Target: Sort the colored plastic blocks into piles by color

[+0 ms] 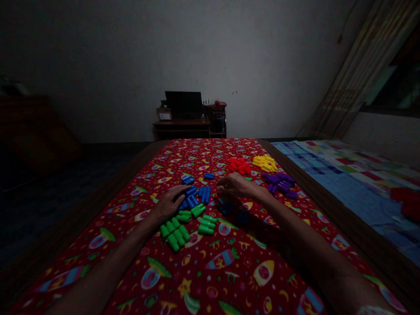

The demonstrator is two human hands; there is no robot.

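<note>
My left hand point(169, 203) rests with its fingers spread at the left edge of a group of blue pieces point(191, 200). Over the red patterned cloth, my right hand point(236, 185) is bent, fingertips pointing left; whether it holds anything is hidden. Close to its fingertips lie a blue piece point(209, 176) and a row of upright blue pieces point(204, 194). Darker blue pieces point(225, 207) sit in the shadow below it. Nearer to me are green pieces point(175, 234) in a block and another green stack point(207, 224). Red pieces point(239, 166) lie just beyond my right hand.
Yellow pieces point(264, 163) and purple pieces point(280, 183) lie at the right side of the cloth point(223, 280). A desk point(182, 125) with a dark monitor point(184, 104) stands by the far wall. Right of the table is a bed with a checked cover point(315, 175).
</note>
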